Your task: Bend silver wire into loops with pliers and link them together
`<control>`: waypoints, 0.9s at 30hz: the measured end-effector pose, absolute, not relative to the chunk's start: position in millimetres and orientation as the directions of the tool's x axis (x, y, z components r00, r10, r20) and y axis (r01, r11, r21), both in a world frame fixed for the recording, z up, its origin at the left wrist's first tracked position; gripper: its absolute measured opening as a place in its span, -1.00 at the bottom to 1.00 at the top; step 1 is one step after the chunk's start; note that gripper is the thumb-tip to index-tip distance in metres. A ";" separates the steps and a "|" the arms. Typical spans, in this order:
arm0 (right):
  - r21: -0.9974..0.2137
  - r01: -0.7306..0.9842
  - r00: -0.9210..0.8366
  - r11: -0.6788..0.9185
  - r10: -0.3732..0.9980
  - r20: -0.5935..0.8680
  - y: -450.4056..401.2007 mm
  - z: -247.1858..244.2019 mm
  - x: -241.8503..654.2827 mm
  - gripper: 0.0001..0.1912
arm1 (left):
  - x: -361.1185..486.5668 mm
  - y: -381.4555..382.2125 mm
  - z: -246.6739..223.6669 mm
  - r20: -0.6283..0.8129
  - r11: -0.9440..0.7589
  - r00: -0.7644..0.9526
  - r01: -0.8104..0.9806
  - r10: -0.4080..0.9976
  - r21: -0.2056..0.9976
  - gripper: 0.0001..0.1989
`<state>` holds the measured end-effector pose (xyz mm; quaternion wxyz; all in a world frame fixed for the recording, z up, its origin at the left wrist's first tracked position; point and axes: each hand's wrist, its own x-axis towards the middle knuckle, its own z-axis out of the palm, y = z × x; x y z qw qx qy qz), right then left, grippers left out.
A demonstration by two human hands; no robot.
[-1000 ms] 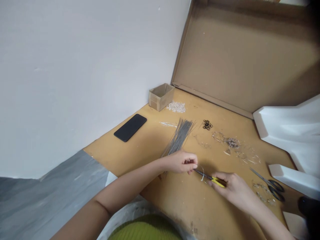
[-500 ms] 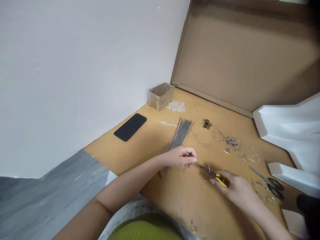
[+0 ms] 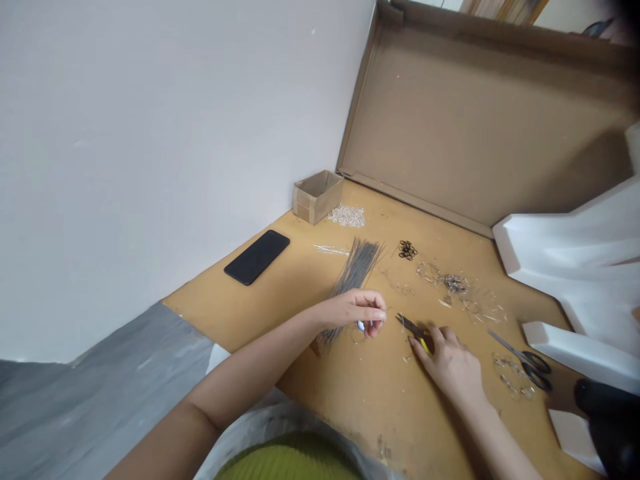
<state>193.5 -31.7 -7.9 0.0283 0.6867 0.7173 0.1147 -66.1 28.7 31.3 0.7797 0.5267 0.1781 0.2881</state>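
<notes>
My left hand [image 3: 356, 313] is pinched around something small and pale, with a thin wire loop [image 3: 357, 335] just below its fingers. It lies over the lower end of a bundle of grey wire rods [image 3: 353, 279]. My right hand [image 3: 450, 363] grips yellow-handled pliers [image 3: 413, 327], whose dark jaws point up and left, towards my left hand. The handles are mostly hidden by my fingers. The two hands are close but apart. Small clear fragments lie on the wooden board [image 3: 390, 407] near the pliers.
Along the back stand a cardboard box [image 3: 317, 197], clear beads [image 3: 347, 215] and black rings [image 3: 407, 250]. A black phone [image 3: 257, 257] lies left. Scissors [image 3: 525, 363] and wire loops [image 3: 510, 377] lie right, near white foam blocks [image 3: 565, 247]. A cardboard panel [image 3: 475, 127] rises behind.
My right hand has moved left and closed further over the pliers, hiding more of the yellow handles. My left hand has shifted slightly, and the whole view has tilted a little.
</notes>
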 end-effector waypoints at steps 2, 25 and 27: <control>0.197 0.979 -0.088 0.057 0.985 0.150 -30.5 -9.5 195.1 -0.55 | -66.3 28.6 32.1 0.026 0.273 0.772 -0.255 0.635 0.928 -0.72; -0.957 0.076 -0.173 -0.282 0.941 -0.291 -21.2 22.6 144.8 -0.80 | -54.8 29.3 15.8 0.268 -0.595 0.662 0.333 0.700 0.731 -0.83; -0.955 0.006 -0.116 -0.296 0.948 -0.295 -21.6 18.1 144.3 -0.80 | -52.9 27.9 15.4 0.303 -0.580 0.584 0.372 0.753 0.725 -0.84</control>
